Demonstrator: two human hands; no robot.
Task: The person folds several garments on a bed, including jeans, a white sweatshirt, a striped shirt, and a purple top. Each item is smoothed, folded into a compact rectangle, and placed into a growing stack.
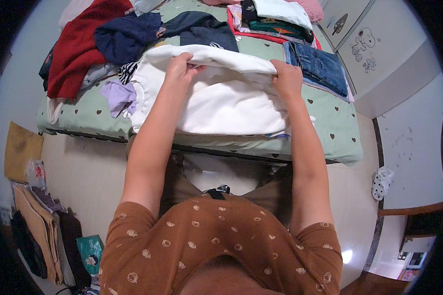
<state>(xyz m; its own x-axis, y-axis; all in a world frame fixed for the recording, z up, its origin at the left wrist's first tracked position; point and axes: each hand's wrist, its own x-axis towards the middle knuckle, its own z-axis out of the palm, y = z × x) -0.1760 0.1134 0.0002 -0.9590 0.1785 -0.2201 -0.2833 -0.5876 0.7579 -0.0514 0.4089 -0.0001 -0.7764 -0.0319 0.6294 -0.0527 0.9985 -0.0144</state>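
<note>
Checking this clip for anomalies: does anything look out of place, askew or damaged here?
Nothing damaged or spilled. Both hands, left hand and right hand, grip the white garment on the bed. Only the unfolded red garment and navy clothes lie heaped.

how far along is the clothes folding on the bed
Done: folded jeans and a small folded stack lie at the far right of the bed. In hand: the left hand and right hand grip the folded-over edge of a white garment. Left: an unfolded red garment, dark blue tops and a lilac piece.
</note>
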